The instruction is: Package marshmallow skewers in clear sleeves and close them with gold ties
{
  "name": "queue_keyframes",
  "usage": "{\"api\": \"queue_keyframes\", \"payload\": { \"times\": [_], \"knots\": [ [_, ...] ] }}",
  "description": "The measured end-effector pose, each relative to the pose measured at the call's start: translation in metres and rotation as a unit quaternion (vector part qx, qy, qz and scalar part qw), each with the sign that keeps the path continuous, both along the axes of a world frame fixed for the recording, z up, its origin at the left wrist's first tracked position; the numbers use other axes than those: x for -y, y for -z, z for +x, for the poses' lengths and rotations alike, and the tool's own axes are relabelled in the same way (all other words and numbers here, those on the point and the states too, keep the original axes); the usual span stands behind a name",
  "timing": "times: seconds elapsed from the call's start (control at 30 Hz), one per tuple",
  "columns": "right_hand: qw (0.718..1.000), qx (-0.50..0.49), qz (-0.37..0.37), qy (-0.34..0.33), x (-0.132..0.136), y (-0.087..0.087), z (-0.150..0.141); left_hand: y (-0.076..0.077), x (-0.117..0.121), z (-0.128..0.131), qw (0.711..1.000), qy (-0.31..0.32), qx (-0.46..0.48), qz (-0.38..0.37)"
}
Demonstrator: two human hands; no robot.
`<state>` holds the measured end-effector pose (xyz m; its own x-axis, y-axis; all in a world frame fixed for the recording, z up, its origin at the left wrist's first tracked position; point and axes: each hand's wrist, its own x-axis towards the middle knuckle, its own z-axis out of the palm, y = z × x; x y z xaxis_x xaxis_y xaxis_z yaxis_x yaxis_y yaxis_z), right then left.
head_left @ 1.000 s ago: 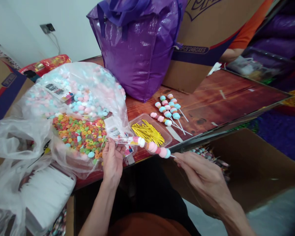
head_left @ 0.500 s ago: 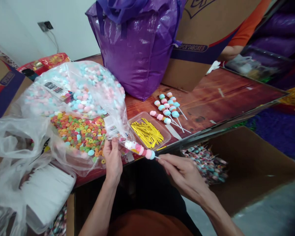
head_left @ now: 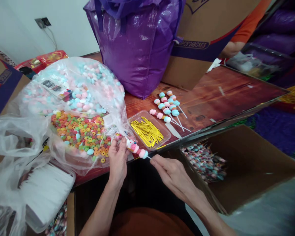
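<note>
Between my hands is a candy skewer of pink, white and blue marshmallow pieces on a thin white stick. My right hand pinches the stick's lower end. At the other end my left hand is closed on a clear printed wrapper, which surrounds the skewer's upper pieces; the lower pieces stick out of it. Just beyond lies a clear plastic tray of gold twist ties. Several unwrapped candy skewers rest on the table to its right.
Left of my hands are a bag of marshmallows, ring-shaped gummies and a container of white sticks. A purple bag stands behind. Below right, a cardboard box holds wrapped candies. Another person's arm shows at back right.
Both hands have come closer together, the right moving left with the stick. More of the skewer's upper end now lies inside the wrapper at my left fingers.
</note>
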<state>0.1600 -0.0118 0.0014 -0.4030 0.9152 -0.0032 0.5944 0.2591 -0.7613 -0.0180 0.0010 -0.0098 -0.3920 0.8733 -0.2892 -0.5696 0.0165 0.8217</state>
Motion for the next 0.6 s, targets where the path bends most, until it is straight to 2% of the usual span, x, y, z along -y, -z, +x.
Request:
{"api": "queue_keyframes", "payload": {
  "times": [0.1,0.17,0.23,0.4,0.6],
  "knots": [
    [0.987,-0.092,-0.134,-0.006,0.001,-0.004,-0.005,0.000,-0.001,-0.001,0.999,0.013,0.039,0.003],
    [0.963,-0.155,-0.221,0.004,0.002,-0.004,-0.007,0.000,-0.003,-0.002,0.998,0.004,0.069,0.012],
    [0.940,-0.199,-0.276,0.020,0.004,-0.002,-0.008,0.000,-0.005,-0.003,0.996,-0.016,0.089,0.020],
    [0.922,-0.238,-0.300,0.051,0.007,0.007,-0.013,0.003,-0.006,0.001,0.996,-0.002,0.093,0.016],
    [0.938,-0.215,-0.265,0.064,0.005,0.013,-0.024,0.006,0.000,0.008,0.997,0.040,0.062,-0.007]
  ]
}}
